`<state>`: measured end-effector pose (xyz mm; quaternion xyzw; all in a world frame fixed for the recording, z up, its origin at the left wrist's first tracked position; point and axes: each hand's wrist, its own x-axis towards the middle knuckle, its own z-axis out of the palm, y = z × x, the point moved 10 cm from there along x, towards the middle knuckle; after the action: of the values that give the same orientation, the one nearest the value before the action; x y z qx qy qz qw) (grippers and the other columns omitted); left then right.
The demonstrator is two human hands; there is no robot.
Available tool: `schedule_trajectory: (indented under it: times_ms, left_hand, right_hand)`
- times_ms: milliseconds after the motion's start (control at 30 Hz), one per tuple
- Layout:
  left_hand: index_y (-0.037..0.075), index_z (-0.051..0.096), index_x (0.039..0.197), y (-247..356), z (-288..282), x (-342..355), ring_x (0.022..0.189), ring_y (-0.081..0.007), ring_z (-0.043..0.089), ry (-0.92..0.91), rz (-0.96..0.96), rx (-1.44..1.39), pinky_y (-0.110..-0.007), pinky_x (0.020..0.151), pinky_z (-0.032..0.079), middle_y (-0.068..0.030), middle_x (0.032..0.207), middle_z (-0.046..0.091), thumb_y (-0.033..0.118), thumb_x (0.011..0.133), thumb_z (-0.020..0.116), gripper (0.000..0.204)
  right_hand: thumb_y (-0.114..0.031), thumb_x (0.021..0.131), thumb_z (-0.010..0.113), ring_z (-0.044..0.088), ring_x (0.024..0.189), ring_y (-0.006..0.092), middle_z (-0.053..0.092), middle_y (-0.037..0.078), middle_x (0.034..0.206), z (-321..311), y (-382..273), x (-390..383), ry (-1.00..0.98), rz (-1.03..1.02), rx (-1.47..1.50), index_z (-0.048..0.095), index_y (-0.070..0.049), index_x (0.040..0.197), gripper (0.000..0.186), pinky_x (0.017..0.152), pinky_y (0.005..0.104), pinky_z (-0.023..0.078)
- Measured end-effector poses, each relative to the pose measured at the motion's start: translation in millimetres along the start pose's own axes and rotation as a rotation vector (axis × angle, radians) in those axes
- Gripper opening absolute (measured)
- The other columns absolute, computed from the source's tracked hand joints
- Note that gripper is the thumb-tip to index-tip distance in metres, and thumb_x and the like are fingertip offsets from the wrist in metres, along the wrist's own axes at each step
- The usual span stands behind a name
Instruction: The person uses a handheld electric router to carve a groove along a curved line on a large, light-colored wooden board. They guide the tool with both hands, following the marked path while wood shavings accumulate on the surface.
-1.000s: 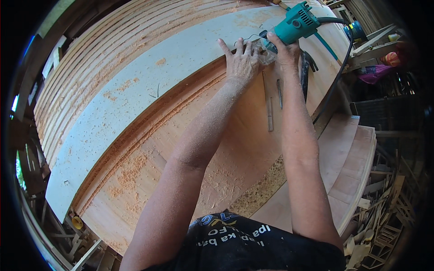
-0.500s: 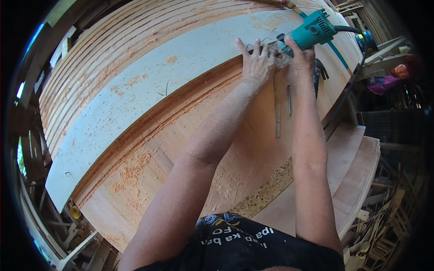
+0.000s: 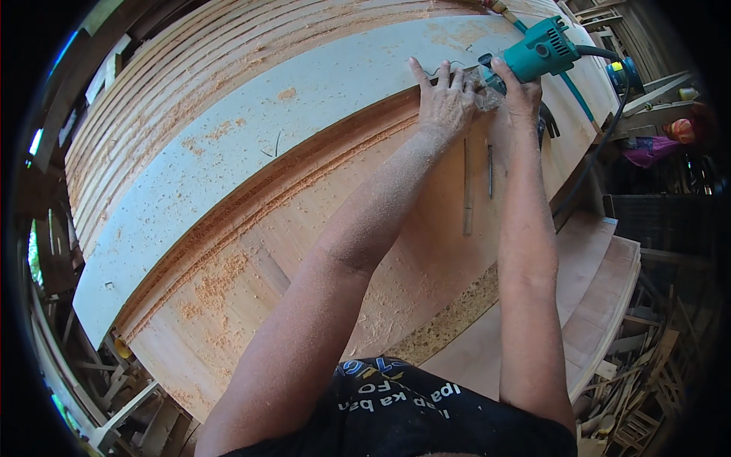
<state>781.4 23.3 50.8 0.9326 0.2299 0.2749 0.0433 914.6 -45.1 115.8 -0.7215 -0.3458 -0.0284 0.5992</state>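
My right hand (image 3: 522,97) is closed around the lower body of a teal trim router (image 3: 539,52), which lies tilted at the far right of the work. A clear plastic base (image 3: 489,85) shows under the router, partly covered by my hands. My left hand (image 3: 446,105) rests beside that base with fingers spread over the edge of a pale curved template board (image 3: 228,141). Whether its thumb touches the base is hidden. Along the template's inner edge runs a curved groove (image 3: 266,171) in the wooden panel (image 3: 411,282), with shavings in and beside it.
A flat metal strip (image 3: 467,190) and a thin dark rod (image 3: 489,171) lie between my forearms. A black claw-shaped tool (image 3: 548,122) sits right of my right wrist. The router's black cord (image 3: 609,126) hangs over the right edge. Curved boards (image 3: 601,297) and scrap wood (image 3: 647,388) lie lower right.
Both hands and the router have shifted slightly to the right along the template's edge. The grip on the router is the same.
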Motion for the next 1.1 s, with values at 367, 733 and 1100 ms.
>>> schedule_trajectory:
  times_ms: [367, 733, 1100]
  left_hand:
    - [0.018, 0.060, 0.136, 8, 12, 13, 0.144, -0.0312, 0.042, 0.030, 0.023, 0.018, -0.088, 0.104, 0.005, -0.0068, 0.148, 0.053, 0.054, 0.091, 0.062, 0.058]
    - [0.012, 0.061, 0.135, 14, 19, 22, 0.145, -0.0315, 0.040, 0.000, 0.003, 0.011, -0.088, 0.103, 0.004, -0.0081, 0.149, 0.052, 0.056, 0.092, 0.060, 0.061]
    - [0.014, 0.058, 0.139, 21, 26, 30, 0.144, -0.0322, 0.040, -0.020, 0.021, 0.011, -0.088, 0.104, 0.004, -0.0082, 0.150, 0.050, 0.038, 0.093, 0.063, 0.051]
  right_hand:
    - [-0.037, 0.069, 0.090, 0.067, 0.094, 0.0186, 0.071, 0.008, 0.102, -8, 16, 14, 0.011, -0.010, 0.012, 0.065, -0.003, 0.110, 0.058, 0.088, 0.0322, 0.053]
    - [-0.034, 0.069, 0.090, 0.066, 0.093, 0.0185, 0.072, 0.007, 0.101, -14, 24, 25, 0.000, 0.002, -0.013, 0.067, -0.004, 0.106, 0.053, 0.088, 0.0328, 0.051]
    - [-0.024, 0.076, 0.088, 0.064, 0.090, 0.0144, 0.068, 0.004, 0.101, -15, 23, 29, -0.040, -0.001, 0.070, 0.065, -0.005, 0.107, 0.043, 0.086, 0.0303, 0.051]
